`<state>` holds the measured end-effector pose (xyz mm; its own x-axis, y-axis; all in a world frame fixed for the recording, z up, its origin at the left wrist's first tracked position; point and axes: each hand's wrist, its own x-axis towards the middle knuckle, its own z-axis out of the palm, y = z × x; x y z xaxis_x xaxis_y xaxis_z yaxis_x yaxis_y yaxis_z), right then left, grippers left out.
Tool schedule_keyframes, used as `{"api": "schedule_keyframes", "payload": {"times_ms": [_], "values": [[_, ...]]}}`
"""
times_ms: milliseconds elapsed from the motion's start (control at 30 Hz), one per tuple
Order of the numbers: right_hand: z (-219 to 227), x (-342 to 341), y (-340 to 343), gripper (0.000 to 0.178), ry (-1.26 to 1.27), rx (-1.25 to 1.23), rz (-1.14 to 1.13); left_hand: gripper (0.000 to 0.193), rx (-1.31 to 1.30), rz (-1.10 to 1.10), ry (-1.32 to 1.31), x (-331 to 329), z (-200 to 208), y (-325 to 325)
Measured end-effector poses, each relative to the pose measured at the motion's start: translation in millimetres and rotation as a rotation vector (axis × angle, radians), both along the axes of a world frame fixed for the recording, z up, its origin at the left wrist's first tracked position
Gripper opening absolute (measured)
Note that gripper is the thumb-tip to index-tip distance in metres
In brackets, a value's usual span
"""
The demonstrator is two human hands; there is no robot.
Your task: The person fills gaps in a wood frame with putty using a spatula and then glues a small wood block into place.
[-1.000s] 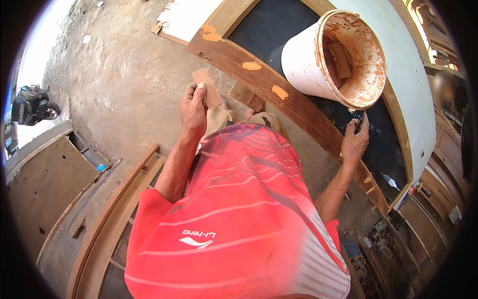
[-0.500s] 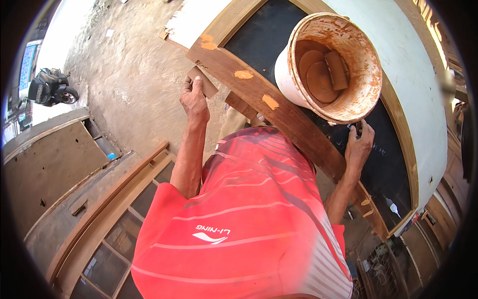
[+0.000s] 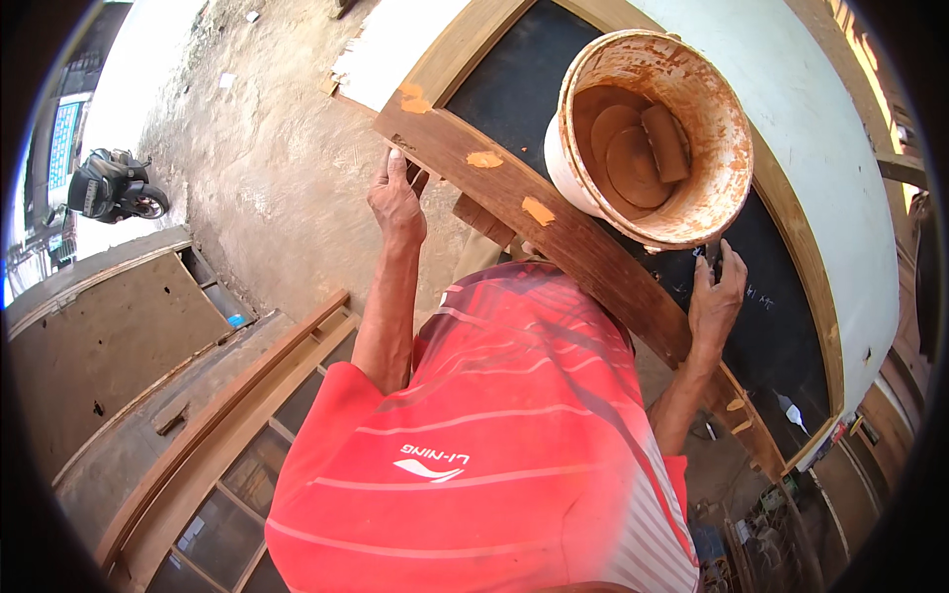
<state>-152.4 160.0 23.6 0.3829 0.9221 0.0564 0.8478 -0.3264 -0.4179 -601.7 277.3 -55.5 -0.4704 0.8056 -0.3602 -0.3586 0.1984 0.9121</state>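
Observation:
My left hand [image 3: 399, 208] is at the outer edge of a brown wooden frame [image 3: 563, 237], thumb up and fingers closed round a flat brown rectangular piece [image 3: 420, 182]. Most of that piece is hidden under the frame's edge. Orange filler patches [image 3: 484, 159] mark the frame's face. Just below the rim of a white bucket [image 3: 573, 158], my right hand [image 3: 718, 296] pinches a small dark thing, too hidden to name. Inside the bucket, smeared reddish-brown, lie round brown discs [image 3: 633, 163] and a curled brown piece [image 3: 664, 143].
The bucket stands on a dark panel [image 3: 771, 346] within the frame, over a white surface [image 3: 850, 247]. Another wooden frame with panes [image 3: 227, 435] lies at the lower left. A motorbike [image 3: 119, 188] is parked far left. A small pale tool [image 3: 789, 410] rests on the panel.
My left hand has moved up against the frame's edge, and the flat brown piece has gone from plain view to mostly hidden. My right hand stays by the bucket. The view has shifted slightly.

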Motion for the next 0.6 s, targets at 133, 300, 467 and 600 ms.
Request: {"api": "schedule_keyframes", "payload": {"times_ms": [133, 300, 467, 600], "values": [[5, -8, -11, 0.052, -0.082, -0.019, -0.078, 0.050, -0.002, -0.075, -0.039, 10, 12, 3], [21, -21, -26, 0.048, -0.108, 0.150, -0.112, 0.060, -0.062, -0.200, -0.002, -2, -2, 0], [26, 19, -77, 0.042, -0.130, 0.277, -0.300, 0.068, -0.059, -0.202, -0.023, -2, -6, 7], [-2, 105, -146, 0.039, -0.013, 0.466, -0.748, 0.071, -0.101, -0.177, -0.065, 2, -2, 15]]}}
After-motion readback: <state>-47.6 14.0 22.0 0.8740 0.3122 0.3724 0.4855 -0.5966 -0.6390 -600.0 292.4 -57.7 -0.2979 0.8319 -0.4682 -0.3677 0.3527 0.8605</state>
